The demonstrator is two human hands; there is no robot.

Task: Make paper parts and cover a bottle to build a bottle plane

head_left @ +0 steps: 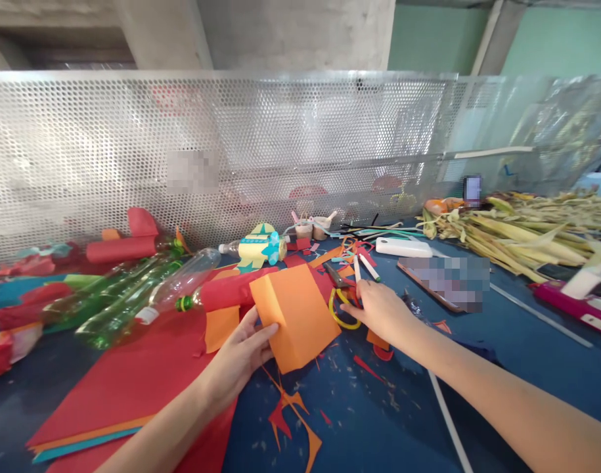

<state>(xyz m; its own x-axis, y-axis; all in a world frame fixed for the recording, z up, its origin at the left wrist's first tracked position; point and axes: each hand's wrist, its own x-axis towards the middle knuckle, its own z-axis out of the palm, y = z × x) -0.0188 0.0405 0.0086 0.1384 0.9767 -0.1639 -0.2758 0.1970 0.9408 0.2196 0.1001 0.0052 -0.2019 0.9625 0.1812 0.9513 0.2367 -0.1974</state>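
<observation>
My left hand pinches a folded sheet of orange paper at its left edge, thumb on top. The paper is tilted and raised a little above the table, with a crease down its left part. To its right, my right hand is closed on the yellow-handled scissors, thumb at the loops. Their dark blades point away to the upper left. White-bodied markers lie just beyond those fingers. A bottle wrapped in red paper lies behind the orange sheet, partly hidden by it.
Stacked coloured paper covers the left front. Green bottles and a clear bottle lie behind it. A yellow paper-covered bottle, a phone, a power strip and dried husks also occupy the table. Paper scraps lie in front.
</observation>
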